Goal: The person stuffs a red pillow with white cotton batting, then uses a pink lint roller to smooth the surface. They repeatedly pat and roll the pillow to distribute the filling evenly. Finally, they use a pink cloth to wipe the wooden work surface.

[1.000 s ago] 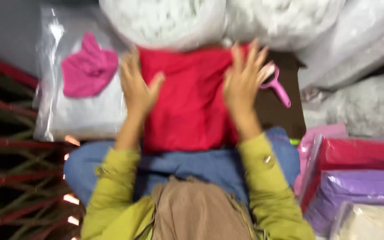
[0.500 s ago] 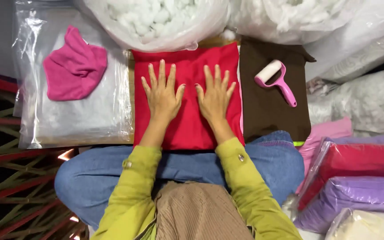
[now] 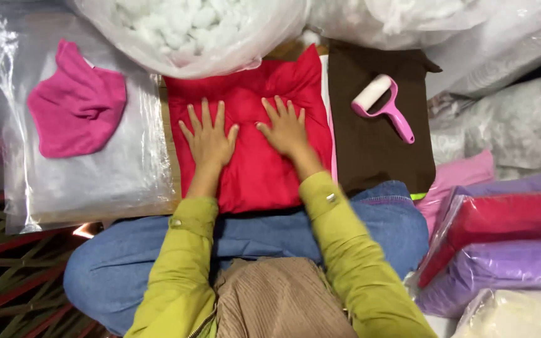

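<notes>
One red cushion (image 3: 252, 163), one lint roller (image 3: 383, 106), perhaps three stuffing bags (image 3: 189, 31).

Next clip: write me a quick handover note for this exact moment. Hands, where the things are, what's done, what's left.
Left hand: flat, fingers spread, on the red cushion.
Right hand: flat on it too, beside the left.
Cushion lies by the knees, stuffed and puffy. Lint roller lies untouched on the brown cloth to its right. Pink cloth lies on a plastic bag at left. Stuffing bag beyond.
Done: cushion filled.
Left: likely smoothing, rolling, bagging.
</notes>
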